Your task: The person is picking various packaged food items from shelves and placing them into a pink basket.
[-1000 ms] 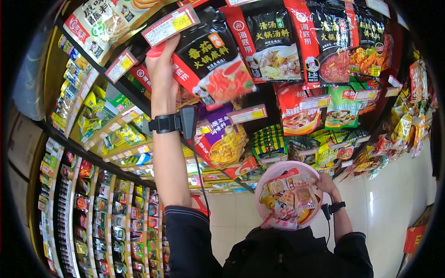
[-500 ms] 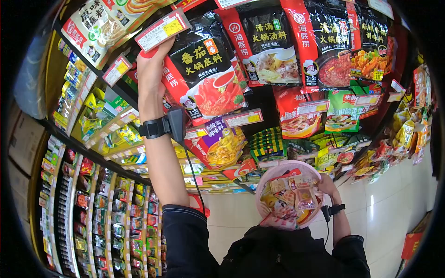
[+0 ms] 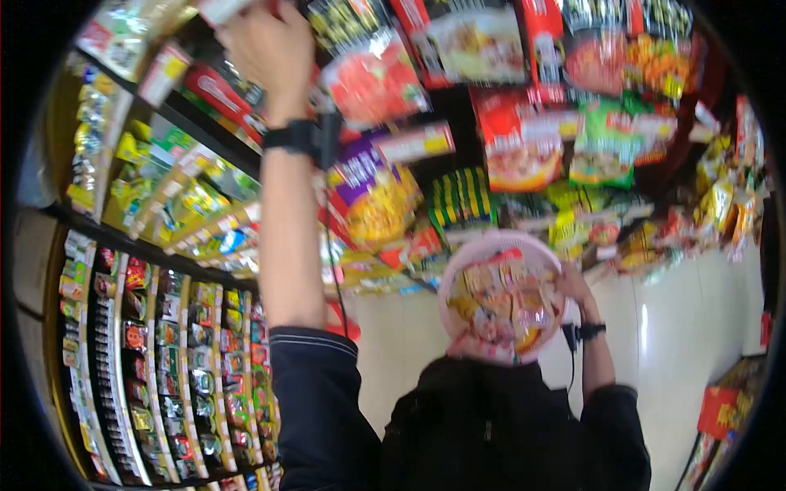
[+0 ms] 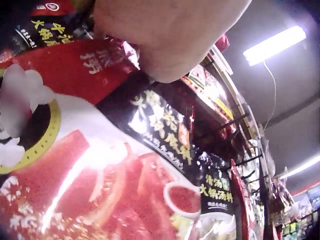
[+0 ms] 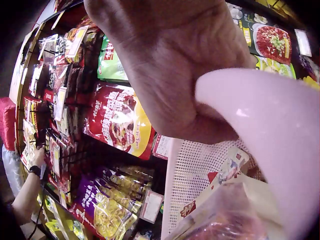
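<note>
In the head view my left hand is raised among the hanging packets, beside the upper left edge of a black-and-red tomato hotpot seasoning packet. That packet fills much of the left wrist view, where the wrist hides the fingers; I cannot tell whether they grip it. My right hand holds the pink plastic basket by its side in front of the body. Its palm lies against the smooth pink handle in the right wrist view. Several food packets lie inside the basket.
More seasoning packets hang in rows on the rack, with price tags jutting out. A tall shelf of small packs stands at the left. A red box sits at the lower right above the tiled floor.
The tomato packet swung from tilted to hanging straighter. The head view has since shifted, so the rack sits higher. My left hand now shows more of its back; the right still holds the basket.
</note>
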### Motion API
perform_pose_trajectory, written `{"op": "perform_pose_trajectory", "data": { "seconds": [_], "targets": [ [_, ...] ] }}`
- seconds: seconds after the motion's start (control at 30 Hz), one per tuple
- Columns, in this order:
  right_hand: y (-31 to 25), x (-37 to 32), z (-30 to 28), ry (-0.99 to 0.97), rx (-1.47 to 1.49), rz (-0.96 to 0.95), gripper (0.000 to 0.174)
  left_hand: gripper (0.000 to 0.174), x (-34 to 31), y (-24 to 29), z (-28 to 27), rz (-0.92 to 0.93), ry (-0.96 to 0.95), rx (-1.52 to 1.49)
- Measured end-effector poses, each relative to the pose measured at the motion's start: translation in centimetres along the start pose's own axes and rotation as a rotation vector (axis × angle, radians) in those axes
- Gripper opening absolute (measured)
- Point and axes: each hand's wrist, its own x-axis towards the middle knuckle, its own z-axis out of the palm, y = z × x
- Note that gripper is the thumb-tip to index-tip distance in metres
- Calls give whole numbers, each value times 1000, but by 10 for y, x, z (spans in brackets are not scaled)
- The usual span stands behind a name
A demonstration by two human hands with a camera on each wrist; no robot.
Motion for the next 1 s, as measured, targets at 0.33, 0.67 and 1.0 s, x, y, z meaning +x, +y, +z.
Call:
{"op": "perform_pose_trajectory", "data": {
  "seconds": [0.33,0.67,1.0],
  "targets": [
    [-70,-24,12,-78,43,19,47,19,-234,3,-163,17,-581,-914],
    [-124,-49,79,-140,-71,-144,45,39,-486,1,-192,145,-1447,-659],
    [-145,-91,153,-162,-69,-72,43,31,-507,-56,-261,-977,-1463,-1385]
  ]
}}
